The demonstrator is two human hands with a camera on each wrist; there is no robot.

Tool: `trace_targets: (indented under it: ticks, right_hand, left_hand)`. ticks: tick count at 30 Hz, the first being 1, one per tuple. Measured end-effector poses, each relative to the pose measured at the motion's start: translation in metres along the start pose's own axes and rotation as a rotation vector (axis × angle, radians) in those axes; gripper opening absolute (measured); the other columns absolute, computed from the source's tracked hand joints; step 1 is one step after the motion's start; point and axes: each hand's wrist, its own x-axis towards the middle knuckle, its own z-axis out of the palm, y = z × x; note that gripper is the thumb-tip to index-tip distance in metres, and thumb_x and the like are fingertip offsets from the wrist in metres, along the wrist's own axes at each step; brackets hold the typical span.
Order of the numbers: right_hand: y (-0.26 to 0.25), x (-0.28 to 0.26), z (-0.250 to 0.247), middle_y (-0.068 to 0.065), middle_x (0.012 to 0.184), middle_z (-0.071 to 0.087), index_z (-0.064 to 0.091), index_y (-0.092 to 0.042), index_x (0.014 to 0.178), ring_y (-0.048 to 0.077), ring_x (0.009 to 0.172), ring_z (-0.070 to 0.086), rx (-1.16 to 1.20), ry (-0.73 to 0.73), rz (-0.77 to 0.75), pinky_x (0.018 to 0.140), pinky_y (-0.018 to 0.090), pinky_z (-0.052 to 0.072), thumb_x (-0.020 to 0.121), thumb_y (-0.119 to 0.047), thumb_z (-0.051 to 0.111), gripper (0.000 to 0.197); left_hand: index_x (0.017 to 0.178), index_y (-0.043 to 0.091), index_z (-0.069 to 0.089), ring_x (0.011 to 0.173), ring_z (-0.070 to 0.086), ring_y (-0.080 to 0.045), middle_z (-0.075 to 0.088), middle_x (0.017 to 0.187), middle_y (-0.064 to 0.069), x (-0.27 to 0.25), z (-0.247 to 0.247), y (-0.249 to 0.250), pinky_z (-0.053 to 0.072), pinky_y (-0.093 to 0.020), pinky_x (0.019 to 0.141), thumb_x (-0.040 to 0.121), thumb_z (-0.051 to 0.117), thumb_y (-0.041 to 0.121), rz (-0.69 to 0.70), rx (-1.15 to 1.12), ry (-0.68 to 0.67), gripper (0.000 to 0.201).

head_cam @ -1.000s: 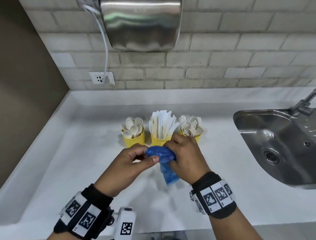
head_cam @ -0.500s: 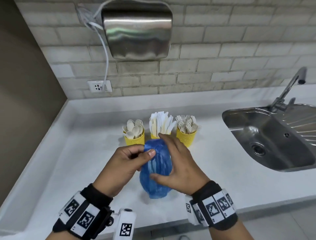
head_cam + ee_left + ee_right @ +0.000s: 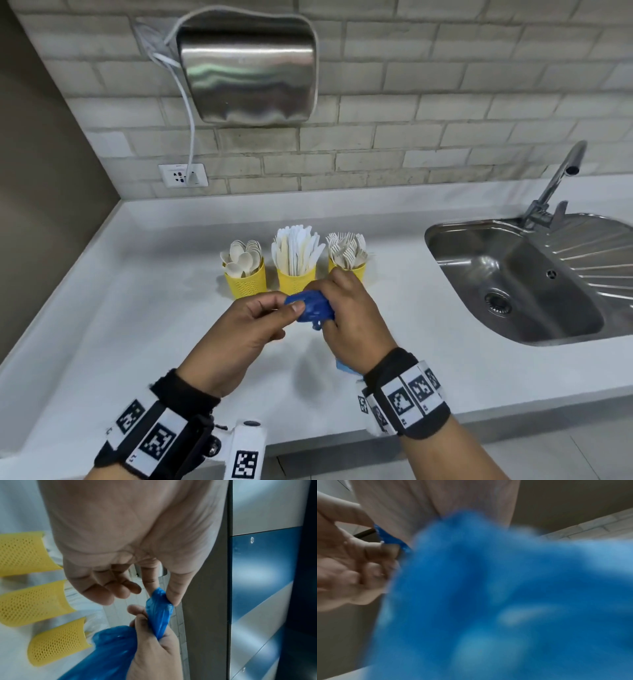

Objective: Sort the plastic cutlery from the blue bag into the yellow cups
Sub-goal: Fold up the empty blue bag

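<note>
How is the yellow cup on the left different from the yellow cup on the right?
The left cup holds spoons with rounded bowls; the right cup holds forks with spiky tines. The left cup stands fully in view, while the right cup is partly hidden behind the right hand, which grips the blue bag. Both are yellow, perforated, upright on the white counter, and full of pale cutlery.

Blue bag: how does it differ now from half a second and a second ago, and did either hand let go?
Half a second ago the blue bag hung spread open between the hands; now it is bunched into a tight wad again. The left hand still pinches one end and the right hand grips the rest; neither let go. The three yellow cups of spoons, knives and forks stayed put.
</note>
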Motion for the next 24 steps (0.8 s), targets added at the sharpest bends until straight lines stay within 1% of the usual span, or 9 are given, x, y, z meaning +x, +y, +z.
trace_targets:
  ticks: [4, 7, 8, 10, 13, 16, 19, 22, 24]
  right_hand:
    - [0.025, 0.001, -0.028, -0.002, 0.097, 0.064, 0.065, -0.013, 0.106, 0.025, 0.086, 0.059, -0.065, 0.067, -0.050, 0.074, 0.042, 0.050, 0.067, 0.005, 0.054, 0.044]
    - [0.035, -0.001, -0.036, -0.018, 0.091, 0.055, 0.049, -0.029, 0.116, 0.020, 0.079, 0.056, 0.066, 0.009, 0.091, 0.070, 0.038, 0.050, 0.071, 0.006, 0.055, 0.058]
    - [0.037, -0.002, -0.036, -0.016, 0.087, 0.053, 0.043, -0.033, 0.116, 0.022, 0.075, 0.055, 0.090, -0.022, 0.144, 0.067, 0.038, 0.050, 0.073, 0.006, 0.053, 0.059]
    - [0.039, -0.004, -0.033, -0.005, 0.081, 0.058, 0.041, -0.032, 0.118, 0.032, 0.070, 0.057, 0.076, -0.090, 0.205, 0.064, 0.042, 0.052, 0.078, 0.003, 0.050, 0.054]
    - [0.036, -0.014, -0.024, 0.011, 0.085, 0.067, 0.053, -0.018, 0.125, 0.041, 0.080, 0.064, -0.002, -0.261, 0.262, 0.070, 0.046, 0.053, 0.098, -0.014, 0.051, 0.028]
    - [0.026, -0.031, -0.020, 0.016, 0.092, 0.068, 0.056, -0.016, 0.117, 0.041, 0.082, 0.063, -0.054, -0.414, 0.235, 0.073, 0.047, 0.052, 0.104, -0.031, 0.045, 0.022]
    - [0.014, -0.044, -0.034, 0.011, 0.090, 0.064, 0.047, -0.015, 0.107, 0.039, 0.077, 0.059, -0.128, -0.489, 0.130, 0.069, 0.043, 0.049, 0.106, -0.029, 0.042, 0.014]
    - [0.004, -0.052, -0.059, 0.007, 0.103, 0.068, 0.045, -0.016, 0.111, 0.039, 0.081, 0.061, -0.185, -0.457, -0.006, 0.070, 0.045, 0.051, 0.101, -0.022, 0.041, 0.013]
    - [-0.003, -0.051, -0.078, 0.003, 0.098, 0.065, 0.040, -0.019, 0.101, 0.037, 0.077, 0.058, -0.229, -0.406, -0.084, 0.062, 0.041, 0.045, 0.097, -0.018, 0.041, 0.004]
  left_hand:
    - [0.071, 0.013, 0.067, 0.063, 0.039, -0.017, 0.040, 0.066, -0.006, -0.003, 0.023, 0.000, 0.041, -0.026, 0.064, 0.071, 0.081, 0.039, -0.118, -0.220, -0.069, 0.029]
    - [0.073, 0.008, 0.068, 0.053, 0.031, -0.012, 0.031, 0.059, 0.002, -0.006, 0.043, 0.003, 0.036, -0.023, 0.054, 0.063, 0.094, 0.034, -0.116, -0.393, -0.169, 0.038]
    - [0.079, 0.004, 0.069, 0.052, 0.030, -0.011, 0.030, 0.059, 0.002, -0.006, 0.049, 0.005, 0.035, -0.022, 0.052, 0.060, 0.097, 0.035, -0.092, -0.407, -0.181, 0.046]
    - [0.089, 0.000, 0.074, 0.050, 0.029, -0.009, 0.029, 0.060, 0.001, -0.003, 0.058, 0.008, 0.034, -0.021, 0.051, 0.057, 0.098, 0.036, -0.022, -0.401, -0.166, 0.054]
    - [0.098, 0.006, 0.080, 0.056, 0.024, -0.012, 0.032, 0.062, 0.003, 0.007, 0.068, 0.011, 0.027, -0.021, 0.053, 0.063, 0.095, 0.037, 0.087, -0.346, -0.038, 0.049]
    - [0.090, 0.016, 0.082, 0.064, 0.031, -0.016, 0.046, 0.067, -0.002, 0.020, 0.071, 0.014, 0.032, -0.024, 0.058, 0.076, 0.086, 0.028, 0.191, -0.158, 0.192, 0.019]
    - [0.092, 0.025, 0.082, 0.073, 0.047, -0.014, 0.054, 0.087, -0.011, 0.034, 0.063, 0.010, 0.041, -0.024, 0.070, 0.086, 0.080, 0.025, 0.304, 0.234, 0.411, 0.006]
    - [0.089, 0.026, 0.081, 0.072, 0.051, -0.008, 0.055, 0.088, -0.004, 0.042, 0.056, 0.004, 0.042, -0.015, 0.071, 0.086, 0.082, 0.026, 0.344, 0.512, 0.565, 0.004]
    - [0.088, 0.028, 0.081, 0.070, 0.050, -0.007, 0.054, 0.086, -0.001, 0.041, 0.055, 0.000, 0.041, -0.018, 0.070, 0.085, 0.082, 0.027, 0.311, 0.627, 0.598, 0.003]
